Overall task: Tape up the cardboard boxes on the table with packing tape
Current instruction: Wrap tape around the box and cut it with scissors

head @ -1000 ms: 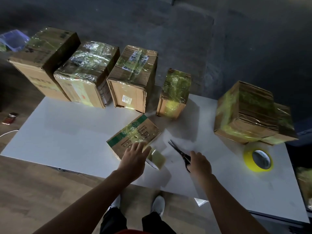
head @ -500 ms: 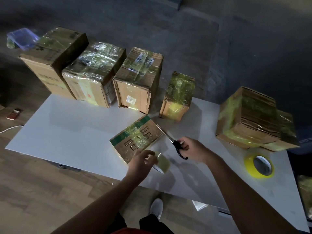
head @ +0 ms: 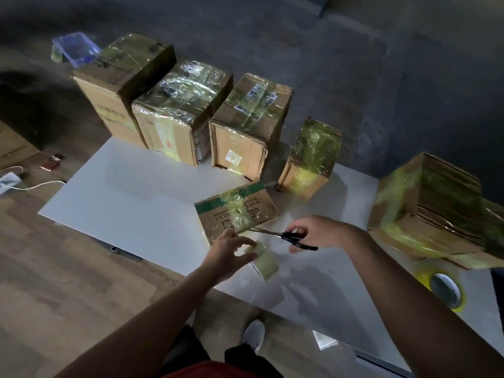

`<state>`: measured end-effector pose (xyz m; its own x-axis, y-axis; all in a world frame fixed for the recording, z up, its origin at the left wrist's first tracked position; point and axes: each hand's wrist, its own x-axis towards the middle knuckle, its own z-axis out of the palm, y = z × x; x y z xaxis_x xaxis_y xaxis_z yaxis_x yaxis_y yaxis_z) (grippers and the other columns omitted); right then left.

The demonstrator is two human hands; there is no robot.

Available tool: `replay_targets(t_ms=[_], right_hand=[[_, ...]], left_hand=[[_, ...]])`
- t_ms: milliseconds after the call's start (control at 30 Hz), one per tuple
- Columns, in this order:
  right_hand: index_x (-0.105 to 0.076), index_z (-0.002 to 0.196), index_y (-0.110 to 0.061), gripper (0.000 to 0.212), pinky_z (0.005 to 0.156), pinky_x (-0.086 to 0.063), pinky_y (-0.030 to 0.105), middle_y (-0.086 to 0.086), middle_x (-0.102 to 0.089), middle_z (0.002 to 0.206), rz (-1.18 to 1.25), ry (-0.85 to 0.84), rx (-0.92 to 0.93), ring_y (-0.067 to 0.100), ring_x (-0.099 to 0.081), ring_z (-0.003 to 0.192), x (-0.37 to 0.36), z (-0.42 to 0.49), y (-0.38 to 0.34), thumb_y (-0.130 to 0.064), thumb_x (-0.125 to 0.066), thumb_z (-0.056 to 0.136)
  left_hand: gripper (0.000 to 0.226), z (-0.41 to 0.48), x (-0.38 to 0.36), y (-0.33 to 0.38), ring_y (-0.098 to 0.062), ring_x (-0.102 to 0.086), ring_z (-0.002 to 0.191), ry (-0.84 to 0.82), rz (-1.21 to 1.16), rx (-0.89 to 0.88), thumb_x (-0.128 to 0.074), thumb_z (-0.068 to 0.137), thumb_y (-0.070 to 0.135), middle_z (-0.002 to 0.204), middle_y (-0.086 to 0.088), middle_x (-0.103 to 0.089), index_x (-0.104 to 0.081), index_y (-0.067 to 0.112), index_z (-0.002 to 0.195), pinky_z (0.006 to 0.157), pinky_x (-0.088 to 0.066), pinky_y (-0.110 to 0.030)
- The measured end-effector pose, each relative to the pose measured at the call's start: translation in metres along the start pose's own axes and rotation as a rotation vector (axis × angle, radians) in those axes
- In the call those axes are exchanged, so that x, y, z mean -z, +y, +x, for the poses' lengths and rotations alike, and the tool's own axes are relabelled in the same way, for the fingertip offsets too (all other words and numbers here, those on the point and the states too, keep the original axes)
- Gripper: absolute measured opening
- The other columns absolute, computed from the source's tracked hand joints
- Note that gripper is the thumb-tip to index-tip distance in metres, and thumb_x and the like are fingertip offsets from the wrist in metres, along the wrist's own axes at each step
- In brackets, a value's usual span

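Head camera is looking down on a white counter (head: 131,203), where the small box (head: 236,211) being taped is lying near the front edge, just beyond both hands. Trouble from here is likely to come from closeness. The scissors (head: 286,236) are pointing their blades leftward along the near edge of that box, right beside the left hand's fingers, so a hasty snip is risking a nicked finger or a gash in the cardboard. Any strip running from roll to box is too faint to make out. If one is going slack when cut, its loose end could be curling back and sticking to itself. The left hand (head: 229,252) is hovering low, forearm slanting in from the lower left, thumb and fingers pinching the pale roll of tape (head: 266,261) just beside the box's near corner. The right hand (head: 316,233) is hanging over the counter from the right, fingers gripping the black handles. A yellow roll (head: 444,290) is lying well apart at the right, and a row of wrapped boxes (head: 245,126) is standing along the far edge.
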<state>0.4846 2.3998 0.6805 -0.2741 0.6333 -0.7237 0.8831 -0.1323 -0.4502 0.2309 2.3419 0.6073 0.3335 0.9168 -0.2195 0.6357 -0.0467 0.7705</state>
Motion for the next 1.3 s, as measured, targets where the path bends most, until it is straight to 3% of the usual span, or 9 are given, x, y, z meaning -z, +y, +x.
replay_targets(t_ms=[167, 267, 467, 667, 767, 900, 1000, 1300], right_hand=[[-0.067, 0.088, -0.05, 0.026, 0.06, -0.042, 0.011, -0.023, -0.069, 0.086, -0.066, -0.058, -0.031, -0.003, -0.065, 0.076, 0.019, 0.001, 0.001, -0.051, -0.081, 0.065], [-0.069, 0.087, -0.051, 0.029, 0.072, -0.049, 0.018, -0.026, -0.069, 0.086, -0.127, -0.095, -0.056, 0.0, -0.065, 0.082, 0.032, 0.007, 0.001, -0.053, -0.081, 0.061], [-0.071, 0.091, -0.046, 0.03, 0.066, -0.045, 0.016, -0.025, -0.069, 0.083, -0.27, -0.164, -0.092, 0.0, -0.063, 0.082, 0.045, 0.015, -0.005, -0.054, -0.079, 0.063], [-0.072, 0.088, -0.048, 0.027, 0.082, -0.05, 0.024, -0.021, -0.069, 0.092, -0.308, -0.202, -0.062, 0.006, -0.062, 0.093, 0.047, 0.028, -0.02, -0.052, -0.081, 0.062], [-0.072, 0.094, -0.046, 0.035, 0.076, -0.048, 0.026, -0.017, -0.068, 0.097, -0.359, -0.234, -0.053, 0.013, -0.062, 0.095, 0.048, 0.036, -0.028, -0.055, -0.08, 0.061], [-0.071, 0.103, -0.042, 0.04, 0.062, -0.043, 0.02, -0.006, -0.07, 0.105, -0.398, -0.283, -0.06, 0.008, -0.057, 0.078, 0.047, 0.044, -0.032, -0.054, -0.079, 0.066], [-0.07, 0.106, -0.039, 0.041, 0.062, -0.042, 0.02, 0.002, -0.07, 0.109, -0.42, -0.295, -0.056, 0.007, -0.053, 0.071, 0.043, 0.05, -0.033, -0.053, -0.078, 0.069], [-0.071, 0.104, -0.037, 0.036, 0.057, -0.04, 0.021, -0.001, -0.071, 0.098, -0.411, -0.328, -0.03, 0.006, -0.054, 0.068, 0.044, 0.058, -0.034, -0.047, -0.079, 0.071]], left_hand=[[0.033, -0.007, -0.01, 0.004, 0.0, -0.056, 0.073, -0.006, -0.082, 0.082, -0.07, 0.085, 0.039, 0.092, 0.007, -0.061, -0.067, 0.031, 0.117, 0.062, -0.041, -0.014], [0.031, -0.012, -0.016, 0.004, 0.001, -0.063, 0.065, -0.012, -0.273, 0.171, -0.069, 0.087, 0.034, 0.08, 0.01, -0.069, -0.066, 0.032, 0.119, 0.061, -0.044, -0.01], [0.027, -0.016, -0.023, 0.009, -0.008, -0.07, 0.065, -0.024, -0.381, 0.224, -0.066, 0.09, 0.031, 0.078, 0.005, -0.073, -0.063, 0.033, 0.117, 0.073, -0.053, -0.026], [0.028, -0.017, -0.028, 0.015, -0.006, -0.069, 0.067, -0.01, -0.347, 0.227, -0.067, 0.089, 0.027, 0.08, 0.003, -0.073, -0.064, 0.032, 0.117, 0.072, -0.052, -0.025], [0.028, -0.018, -0.028, 0.018, -0.005, -0.068, 0.068, -0.012, -0.333, 0.233, -0.068, 0.089, 0.026, 0.079, 0.004, -0.073, -0.064, 0.032, 0.116, 0.07, -0.051, -0.021], [0.028, -0.018, -0.027, 0.021, -0.002, -0.068, 0.069, -0.02, -0.31, 0.245, -0.068, 0.089, 0.025, 0.082, 0.006, -0.073, -0.065, 0.033, 0.115, 0.074, -0.052, -0.021], [0.028, -0.018, -0.026, 0.021, 0.001, -0.066, 0.065, -0.023, -0.32, 0.253, -0.068, 0.089, 0.024, 0.08, 0.008, -0.072, -0.066, 0.032, 0.116, 0.066, -0.048, -0.011], [0.03, -0.021, -0.028, 0.022, 0.0, -0.065, 0.063, -0.006, -0.313, 0.253, -0.068, 0.089, 0.023, 0.075, 0.006, -0.073, -0.067, 0.029, 0.118, 0.063, -0.044, -0.008]])
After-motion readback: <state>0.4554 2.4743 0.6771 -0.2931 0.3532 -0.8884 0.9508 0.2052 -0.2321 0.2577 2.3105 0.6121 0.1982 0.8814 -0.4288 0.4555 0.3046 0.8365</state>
